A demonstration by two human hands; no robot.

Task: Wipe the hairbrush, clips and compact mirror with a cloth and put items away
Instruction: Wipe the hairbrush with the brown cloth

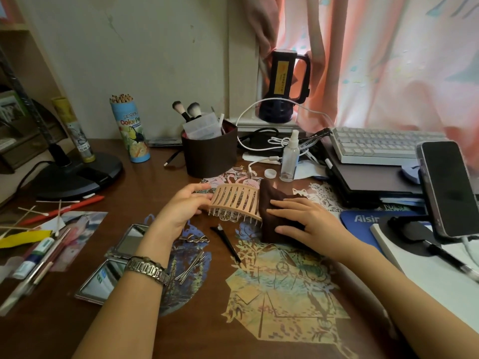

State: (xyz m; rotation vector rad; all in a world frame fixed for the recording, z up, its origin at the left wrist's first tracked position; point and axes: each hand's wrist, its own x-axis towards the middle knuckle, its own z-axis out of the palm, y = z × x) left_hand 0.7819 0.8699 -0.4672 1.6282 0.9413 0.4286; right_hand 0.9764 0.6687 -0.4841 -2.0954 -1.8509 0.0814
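Standing in the brown holder (210, 156), makeup brushes (186, 110) and a plastic box (201, 129).

One hairbrush (234, 200), one cloth (274, 211), two makeup brushes (186, 110)

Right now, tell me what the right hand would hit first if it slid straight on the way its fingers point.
The right hand lies flat on the brown cloth, fingers pointing left; it would likely meet the wooden hairbrush first.
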